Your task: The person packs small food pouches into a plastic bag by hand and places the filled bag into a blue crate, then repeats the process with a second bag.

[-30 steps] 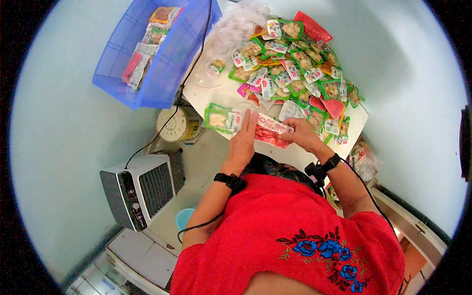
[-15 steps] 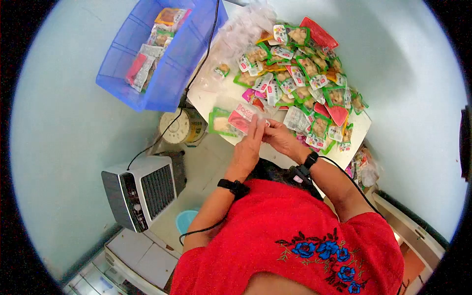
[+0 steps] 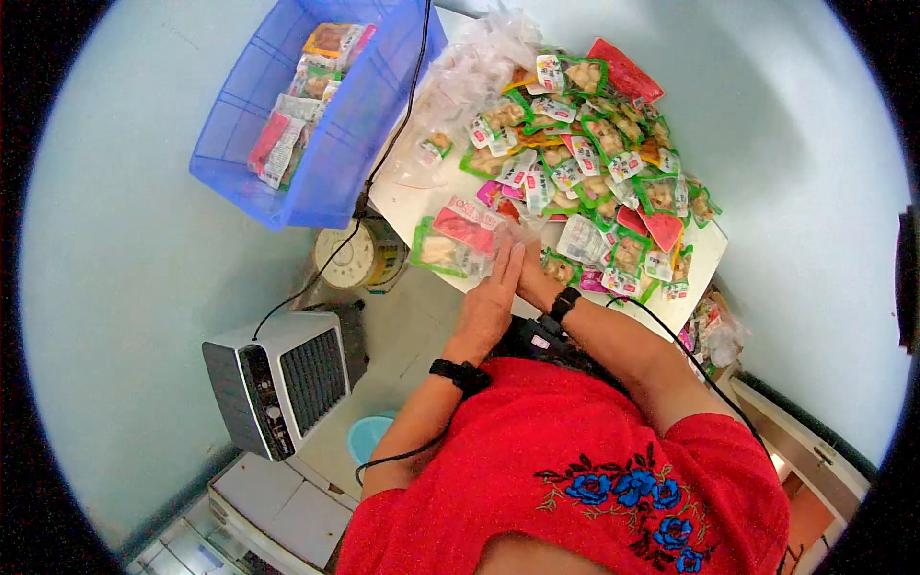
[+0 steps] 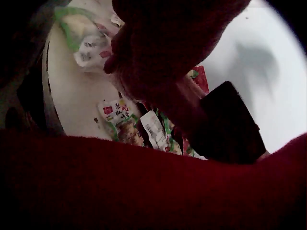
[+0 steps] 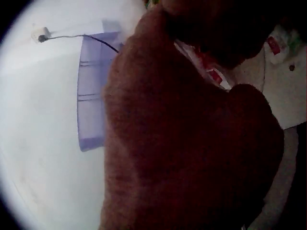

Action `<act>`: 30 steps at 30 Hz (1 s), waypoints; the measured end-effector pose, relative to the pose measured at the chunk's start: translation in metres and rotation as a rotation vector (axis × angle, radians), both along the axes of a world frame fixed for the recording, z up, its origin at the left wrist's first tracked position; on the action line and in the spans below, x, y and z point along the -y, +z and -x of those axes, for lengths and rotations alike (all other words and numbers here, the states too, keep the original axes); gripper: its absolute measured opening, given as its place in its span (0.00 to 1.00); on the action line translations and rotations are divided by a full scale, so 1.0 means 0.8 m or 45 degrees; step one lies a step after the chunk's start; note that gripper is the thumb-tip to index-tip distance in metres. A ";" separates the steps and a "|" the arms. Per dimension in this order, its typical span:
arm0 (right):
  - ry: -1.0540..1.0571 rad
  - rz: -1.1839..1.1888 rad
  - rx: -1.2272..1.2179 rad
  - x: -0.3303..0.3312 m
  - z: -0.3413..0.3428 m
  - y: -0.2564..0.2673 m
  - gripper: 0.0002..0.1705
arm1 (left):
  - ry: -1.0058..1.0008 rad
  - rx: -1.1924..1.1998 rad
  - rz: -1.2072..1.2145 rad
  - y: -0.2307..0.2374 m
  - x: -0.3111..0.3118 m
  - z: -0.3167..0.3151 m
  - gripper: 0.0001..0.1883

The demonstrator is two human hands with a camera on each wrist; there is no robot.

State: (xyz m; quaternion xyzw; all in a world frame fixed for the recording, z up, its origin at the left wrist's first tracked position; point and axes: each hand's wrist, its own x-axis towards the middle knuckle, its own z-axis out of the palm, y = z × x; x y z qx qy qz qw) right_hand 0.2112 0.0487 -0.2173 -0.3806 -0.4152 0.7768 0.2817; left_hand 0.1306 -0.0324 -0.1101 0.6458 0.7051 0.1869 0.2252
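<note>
In the head view my left hand (image 3: 489, 307), its fingers straight, holds the near side of a clear plastic bag (image 3: 476, 263). My right hand (image 3: 535, 276) lies against it at the bag's mouth, its fingertips largely hidden. Through the film show a green-edged packet (image 3: 441, 252) with pale food and a red-and-white packet (image 3: 467, 224) overlapping it. The right wrist view is mostly filled by the back of the right hand (image 5: 182, 129). The left wrist view shows the right hand (image 4: 163, 43) darkly above the table; I cannot tell what its fingers grip.
A large pile of food packets (image 3: 604, 144) covers the white table (image 3: 704, 257). Empty clear bags (image 3: 479, 67) lie at its left back. A blue crate (image 3: 326, 196) holding filled bags stands at left, a black cable (image 3: 410, 105) across it. A tub (image 3: 347, 257) and an air cooler (image 3: 287, 379) are below.
The red-and-white packet has moved left into the clear bag, over the green-edged packet. My right hand has followed it leftward and now lies against the left hand.
</note>
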 end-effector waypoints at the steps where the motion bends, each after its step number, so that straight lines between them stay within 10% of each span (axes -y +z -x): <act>1: -0.068 0.092 -0.043 0.000 0.004 0.009 0.12 | 0.000 -0.016 -0.025 -0.006 0.001 0.000 0.42; 15: -0.297 -0.251 0.157 0.019 0.025 -0.062 0.11 | 0.046 0.011 -0.058 -0.030 0.010 0.005 0.45; 19: -0.411 0.137 0.075 0.013 0.028 0.007 0.13 | 0.077 0.112 -0.064 -0.010 0.004 0.007 0.46; 26: 0.367 0.029 0.634 -0.024 -0.027 0.118 0.13 | 0.058 0.060 -0.124 -0.013 0.000 0.002 0.43; 30: 0.452 -1.331 1.400 -0.037 -0.081 0.099 0.15 | 0.035 0.009 0.012 0.000 0.000 0.000 0.42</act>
